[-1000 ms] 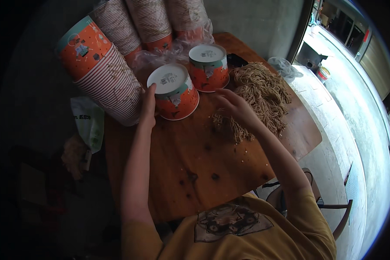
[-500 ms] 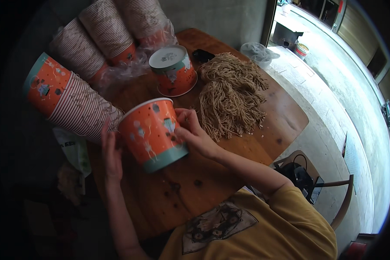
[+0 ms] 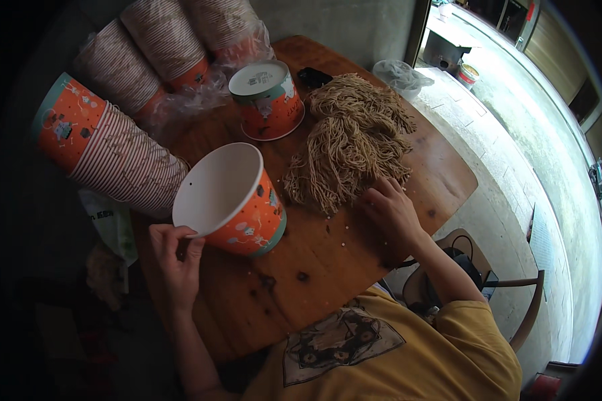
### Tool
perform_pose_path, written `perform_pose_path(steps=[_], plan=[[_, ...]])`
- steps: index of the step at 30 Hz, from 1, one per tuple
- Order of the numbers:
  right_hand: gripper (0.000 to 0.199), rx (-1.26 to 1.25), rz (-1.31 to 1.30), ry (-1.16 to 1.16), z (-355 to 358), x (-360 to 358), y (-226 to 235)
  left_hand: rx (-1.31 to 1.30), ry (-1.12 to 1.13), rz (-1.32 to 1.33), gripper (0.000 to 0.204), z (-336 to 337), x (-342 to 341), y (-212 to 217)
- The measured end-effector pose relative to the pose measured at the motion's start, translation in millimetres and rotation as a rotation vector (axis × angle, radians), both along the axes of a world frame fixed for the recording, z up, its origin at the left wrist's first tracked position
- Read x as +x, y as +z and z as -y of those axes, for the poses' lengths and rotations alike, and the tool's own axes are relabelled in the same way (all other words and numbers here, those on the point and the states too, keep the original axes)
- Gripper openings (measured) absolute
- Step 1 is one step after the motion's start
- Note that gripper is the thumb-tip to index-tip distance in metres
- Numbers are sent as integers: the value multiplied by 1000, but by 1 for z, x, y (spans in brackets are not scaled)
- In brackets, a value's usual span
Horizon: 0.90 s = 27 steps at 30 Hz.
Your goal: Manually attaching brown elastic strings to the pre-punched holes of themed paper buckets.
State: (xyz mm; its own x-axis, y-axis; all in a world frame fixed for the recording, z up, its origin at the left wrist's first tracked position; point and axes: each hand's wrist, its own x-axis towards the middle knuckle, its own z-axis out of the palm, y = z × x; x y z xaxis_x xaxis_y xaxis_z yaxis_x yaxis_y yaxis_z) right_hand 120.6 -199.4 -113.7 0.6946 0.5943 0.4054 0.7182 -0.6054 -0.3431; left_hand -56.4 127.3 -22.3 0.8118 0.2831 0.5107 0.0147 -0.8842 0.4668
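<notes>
An orange paper bucket (image 3: 247, 224) with a teal base band and cartoon prints is tilted on the table, its white inside showing. A small dark speck is on its inner wall. My left hand (image 3: 178, 264) pinches the bucket's near left rim between thumb and fingers. To the right lies a heap of tan string-like strands (image 3: 354, 127); whether they are cord or noodles I cannot tell. My right hand (image 3: 391, 210) is at the heap's near edge with its fingers curled. The fingertips are turned away, so what they hold, if anything, is hidden.
A similar bucket (image 3: 267, 110) stands upside down behind. Nested bucket stacks (image 3: 130, 160) lean at the left, others in plastic (image 3: 187, 110). A dark object (image 3: 314, 77), a plastic bag (image 3: 401, 77) and white crumbs are around the wooden table (image 3: 441, 174). A chair (image 3: 528, 294) stands right.
The bucket has tipped so its opening faces me. My right hand has left it and moved right to the strands. My left hand, earlier open beside the bucket, now grips its rim.
</notes>
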Motion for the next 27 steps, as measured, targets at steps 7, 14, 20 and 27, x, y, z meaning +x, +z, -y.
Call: perform_pose_path(steps=[7,14,20,27], plan=[[15,94,-57,149,-8,-49,7,159,-39,-15,20,33,-16,-4],[15,278,-264,234,-27,-66,31,68,-31,25,21,37,-19,-25],[20,264,-229,326,-34,-63,38,70,-26,24,27,36,-24,-21],[24,85,228,345,-37,-51,58,149,-64,47,33,22,-28,-10]])
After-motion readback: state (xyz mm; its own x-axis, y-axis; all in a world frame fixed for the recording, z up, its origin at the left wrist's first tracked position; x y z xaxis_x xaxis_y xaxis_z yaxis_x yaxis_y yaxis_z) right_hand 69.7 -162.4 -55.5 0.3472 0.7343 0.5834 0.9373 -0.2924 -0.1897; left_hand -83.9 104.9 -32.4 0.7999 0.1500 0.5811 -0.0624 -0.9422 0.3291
